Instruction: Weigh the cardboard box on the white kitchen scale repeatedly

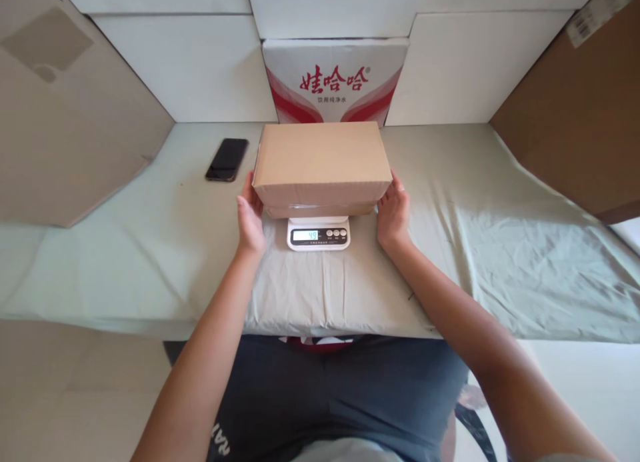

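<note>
A brown cardboard box (321, 154) is over a small white digital scale (319, 243), hiding its weighing platform. Whether the box rests fully on it I cannot tell. The lit display appears to read 49, with several round buttons to its right. My left hand (251, 219) holds the box's left side, thumb toward me and the other fingers partly hidden behind the edge. On the opposite side my right hand (395, 212) holds the box near its lower front corner, its fingertips partly out of sight. Clear tape shows along the box's lower front.
A black phone (227, 159) lies left of the box on the pale green cloth (500, 249). Behind stands a white and red carton (334, 82) with Chinese lettering. Large brown cartons flank the surface at left (75, 115) and right (575, 115).
</note>
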A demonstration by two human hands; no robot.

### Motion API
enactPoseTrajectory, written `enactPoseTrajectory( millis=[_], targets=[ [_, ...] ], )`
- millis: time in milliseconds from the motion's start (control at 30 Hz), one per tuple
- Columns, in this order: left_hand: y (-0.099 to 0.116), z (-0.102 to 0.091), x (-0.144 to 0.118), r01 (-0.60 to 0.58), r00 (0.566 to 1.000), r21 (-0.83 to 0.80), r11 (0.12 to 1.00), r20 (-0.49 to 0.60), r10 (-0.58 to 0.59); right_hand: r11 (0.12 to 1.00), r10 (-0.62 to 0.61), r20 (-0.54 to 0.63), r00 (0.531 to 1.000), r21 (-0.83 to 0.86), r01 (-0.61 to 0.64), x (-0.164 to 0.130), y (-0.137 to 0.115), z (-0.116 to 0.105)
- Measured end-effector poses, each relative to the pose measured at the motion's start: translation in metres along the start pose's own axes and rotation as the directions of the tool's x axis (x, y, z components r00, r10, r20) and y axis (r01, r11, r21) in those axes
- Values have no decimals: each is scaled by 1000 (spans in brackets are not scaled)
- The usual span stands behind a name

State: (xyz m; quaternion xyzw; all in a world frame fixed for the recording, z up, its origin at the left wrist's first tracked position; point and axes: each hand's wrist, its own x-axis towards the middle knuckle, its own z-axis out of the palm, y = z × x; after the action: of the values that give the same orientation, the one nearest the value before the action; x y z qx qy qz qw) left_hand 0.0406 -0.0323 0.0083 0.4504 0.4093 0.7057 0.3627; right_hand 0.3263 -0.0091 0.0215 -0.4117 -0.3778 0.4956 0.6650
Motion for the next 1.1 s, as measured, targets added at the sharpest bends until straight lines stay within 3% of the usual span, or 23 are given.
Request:
enactPoseTrajectory(
  millis=[400, 667, 900, 1100],
  targets=[
    [6, 7, -1, 20, 1000, -1, 1000, -6, -20, 1000, -8, 25, 1000, -3, 8, -2, -3, 3],
    [12, 9, -5, 0, 999, -8, 1000, 41, 0, 991, -130, 192, 973, -15, 135, -10, -13, 9],
    [10, 10, -5, -9, 999, -19, 1000, 48, 10, 986, -157, 270, 950, -9, 165, -16, -20, 11],
    [12, 10, -9, -68, 994, -15, 998, 87, 69, 986, -140, 258, 956, -53, 159, -18, -18, 12]
  ],
)
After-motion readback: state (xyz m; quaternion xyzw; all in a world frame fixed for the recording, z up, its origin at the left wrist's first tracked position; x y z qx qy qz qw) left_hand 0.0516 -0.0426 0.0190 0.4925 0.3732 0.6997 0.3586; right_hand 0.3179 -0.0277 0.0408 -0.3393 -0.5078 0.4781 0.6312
